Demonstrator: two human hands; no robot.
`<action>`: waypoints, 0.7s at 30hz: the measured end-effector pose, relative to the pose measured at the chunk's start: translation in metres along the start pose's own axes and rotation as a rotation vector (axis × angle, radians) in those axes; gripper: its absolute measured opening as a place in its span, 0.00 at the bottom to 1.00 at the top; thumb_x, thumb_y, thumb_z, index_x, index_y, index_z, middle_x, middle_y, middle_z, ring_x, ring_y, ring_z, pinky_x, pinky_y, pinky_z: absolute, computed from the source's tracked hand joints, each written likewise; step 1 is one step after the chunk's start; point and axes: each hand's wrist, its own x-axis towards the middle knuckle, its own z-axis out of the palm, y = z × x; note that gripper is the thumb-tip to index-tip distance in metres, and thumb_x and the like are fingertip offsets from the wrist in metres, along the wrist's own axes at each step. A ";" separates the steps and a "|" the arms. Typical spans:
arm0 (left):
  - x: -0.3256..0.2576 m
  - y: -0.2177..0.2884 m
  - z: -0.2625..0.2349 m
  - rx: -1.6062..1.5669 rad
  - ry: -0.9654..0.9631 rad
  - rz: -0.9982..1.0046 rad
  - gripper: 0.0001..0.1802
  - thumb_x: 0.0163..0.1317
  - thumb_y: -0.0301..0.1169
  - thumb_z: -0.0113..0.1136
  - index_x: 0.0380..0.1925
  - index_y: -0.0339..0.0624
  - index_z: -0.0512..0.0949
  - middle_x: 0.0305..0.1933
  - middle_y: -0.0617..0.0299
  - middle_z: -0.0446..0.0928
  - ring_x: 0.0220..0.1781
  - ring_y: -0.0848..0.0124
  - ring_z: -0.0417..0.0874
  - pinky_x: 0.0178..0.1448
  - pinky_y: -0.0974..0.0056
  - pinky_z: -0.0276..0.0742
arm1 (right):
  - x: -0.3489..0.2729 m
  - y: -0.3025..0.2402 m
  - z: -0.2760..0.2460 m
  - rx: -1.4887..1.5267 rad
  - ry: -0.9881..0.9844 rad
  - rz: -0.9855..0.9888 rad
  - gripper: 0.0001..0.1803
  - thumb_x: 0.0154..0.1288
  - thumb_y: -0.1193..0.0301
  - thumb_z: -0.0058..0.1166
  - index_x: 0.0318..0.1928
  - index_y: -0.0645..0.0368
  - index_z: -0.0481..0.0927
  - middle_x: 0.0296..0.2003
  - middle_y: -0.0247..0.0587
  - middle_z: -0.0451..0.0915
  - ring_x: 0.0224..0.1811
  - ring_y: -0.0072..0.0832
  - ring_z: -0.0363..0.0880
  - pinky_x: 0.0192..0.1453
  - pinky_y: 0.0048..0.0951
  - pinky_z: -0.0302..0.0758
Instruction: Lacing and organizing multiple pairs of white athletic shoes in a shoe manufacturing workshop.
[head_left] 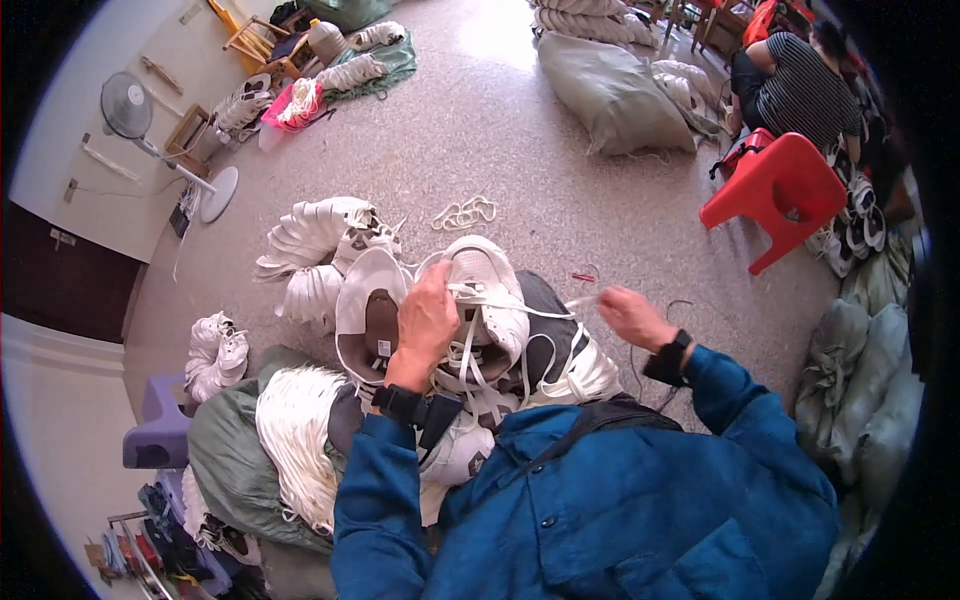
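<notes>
A white sneaker [490, 268] lies over my lap, toe away from me, with a white shoelace [540, 313] threaded partly across its front. My left hand [428, 315] is closed on the sneaker's left edge by the eyelets, thumb and fingers close to the lace. Out to the right, my right hand [635, 317] pinches the lace, which stretches from the sneaker toward it. Just left of my left hand stands a second white shoe [355, 310] with a brown insole. Loose lace ends hang over the sneaker's opening.
A thick hank of white laces [300, 430] lies on a green sack [225, 450] at my left. Nested white shoes [320, 235] sit on the floor ahead. A red stool [785, 190] and a seated person [805, 90] are at far right; a fan [128, 105] stands far left.
</notes>
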 end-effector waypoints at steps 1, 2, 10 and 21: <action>0.001 -0.004 -0.002 -0.062 -0.063 -0.001 0.13 0.58 0.24 0.53 0.43 0.34 0.77 0.42 0.43 0.76 0.46 0.47 0.79 0.51 0.51 0.76 | 0.021 -0.030 0.007 0.104 0.056 -0.083 0.07 0.66 0.70 0.51 0.37 0.61 0.75 0.33 0.52 0.75 0.36 0.51 0.77 0.38 0.46 0.74; 0.001 -0.006 -0.004 -0.060 -0.066 -0.001 0.13 0.58 0.24 0.53 0.43 0.34 0.77 0.42 0.43 0.76 0.46 0.47 0.79 0.51 0.51 0.76 | 0.039 -0.062 0.010 0.204 0.113 -0.163 0.07 0.66 0.70 0.51 0.39 0.60 0.76 0.34 0.51 0.75 0.36 0.50 0.77 0.39 0.45 0.75; 0.004 -0.004 -0.012 0.010 -0.186 -0.004 0.10 0.54 0.25 0.56 0.37 0.35 0.75 0.39 0.45 0.74 0.44 0.47 0.78 0.50 0.51 0.76 | 0.093 -0.138 0.022 0.210 -0.110 -0.159 0.09 0.65 0.67 0.55 0.35 0.61 0.76 0.38 0.47 0.75 0.37 0.42 0.77 0.41 0.38 0.74; 0.002 -0.001 -0.002 0.074 -0.215 -0.066 0.09 0.57 0.25 0.54 0.39 0.36 0.73 0.41 0.45 0.74 0.45 0.47 0.78 0.50 0.49 0.74 | 0.044 -0.152 -0.002 0.508 -0.407 -0.094 0.13 0.65 0.66 0.54 0.31 0.64 0.75 0.22 0.47 0.73 0.26 0.31 0.72 0.32 0.39 0.69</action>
